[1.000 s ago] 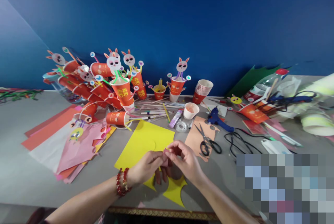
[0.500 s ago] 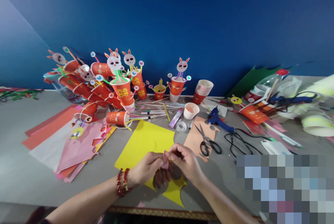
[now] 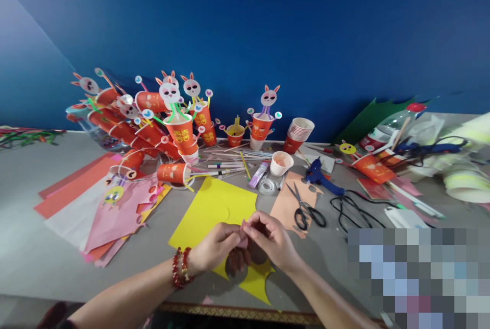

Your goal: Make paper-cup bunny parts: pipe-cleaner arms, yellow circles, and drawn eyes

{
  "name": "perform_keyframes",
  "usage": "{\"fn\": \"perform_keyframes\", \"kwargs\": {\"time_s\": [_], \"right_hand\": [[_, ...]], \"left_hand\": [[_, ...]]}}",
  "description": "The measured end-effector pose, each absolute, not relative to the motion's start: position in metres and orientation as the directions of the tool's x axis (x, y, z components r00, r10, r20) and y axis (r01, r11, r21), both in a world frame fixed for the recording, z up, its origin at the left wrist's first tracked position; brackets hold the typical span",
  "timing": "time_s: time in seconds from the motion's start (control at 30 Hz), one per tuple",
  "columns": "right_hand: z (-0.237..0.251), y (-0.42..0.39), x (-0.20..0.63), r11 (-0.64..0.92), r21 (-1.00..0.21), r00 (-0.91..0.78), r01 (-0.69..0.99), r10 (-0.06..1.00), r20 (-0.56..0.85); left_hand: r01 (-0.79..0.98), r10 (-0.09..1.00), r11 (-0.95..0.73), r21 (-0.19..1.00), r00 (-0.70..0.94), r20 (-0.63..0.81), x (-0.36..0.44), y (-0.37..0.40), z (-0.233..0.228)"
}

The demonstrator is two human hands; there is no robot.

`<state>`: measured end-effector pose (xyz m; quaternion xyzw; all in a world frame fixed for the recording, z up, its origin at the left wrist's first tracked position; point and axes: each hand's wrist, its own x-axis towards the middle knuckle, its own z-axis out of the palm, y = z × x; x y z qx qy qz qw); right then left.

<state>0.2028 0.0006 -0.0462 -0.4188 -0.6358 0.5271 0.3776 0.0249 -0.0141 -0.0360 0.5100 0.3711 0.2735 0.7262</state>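
Grey and matte, the tabletop (image 3: 30,257) runs the full width of the view and meets a deep blue wall (image 3: 268,22) at its far edge. Close to the near edge, about midway along, the left hand (image 3: 216,250) and the right hand (image 3: 273,239) come together over a yellow paper sheet (image 3: 212,206) with curved cut-outs. Both pinch a small pink paper piece (image 3: 243,236) between thumb and fingertips, held just above the sheet; the remaining fingers curl in underneath. A red bead bracelet (image 3: 180,267) circles the left wrist.

Toward the far left corner stands a crowd of red paper cups with rabbit faces (image 3: 168,114), some upright, some tipped on their sides. Loose sheets of pink and red paper (image 3: 99,206) lie fanned out on the left side. Behind the yellow sheet lie straws and sticks (image 3: 229,163), a tape roll (image 3: 267,186) and a small white cup (image 3: 281,163). A stack of cups (image 3: 298,132) stands at the far edge. Right of the hands, black scissors (image 3: 304,211) rest on peach paper (image 3: 289,201), with a blue glue gun (image 3: 319,175) and its black cord (image 3: 352,206) just beyond. A plastic bottle (image 3: 386,127) lies tilted near the far right corner.
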Motion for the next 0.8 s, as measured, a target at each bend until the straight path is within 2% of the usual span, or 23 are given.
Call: {"fn": "perform_keyframes", "kwargs": {"time_s": [0.6, 0.8], "right_hand": [[-0.0475, 0.0003, 0.2012, 0.056, -0.994, -0.366, 0.089, 0.930, 0.019], [-0.0442, -0.0010, 0.2010, 0.052, -0.998, -0.370, 0.035, 0.928, 0.035]], "left_hand": [[-0.038, 0.782, 0.305, 0.951, 0.580, -0.228, 0.0236, -0.0155, -0.0380], [0.055, 0.806, 0.272, 0.961, 0.532, -0.259, 0.0228, -0.0144, -0.0387]]}}
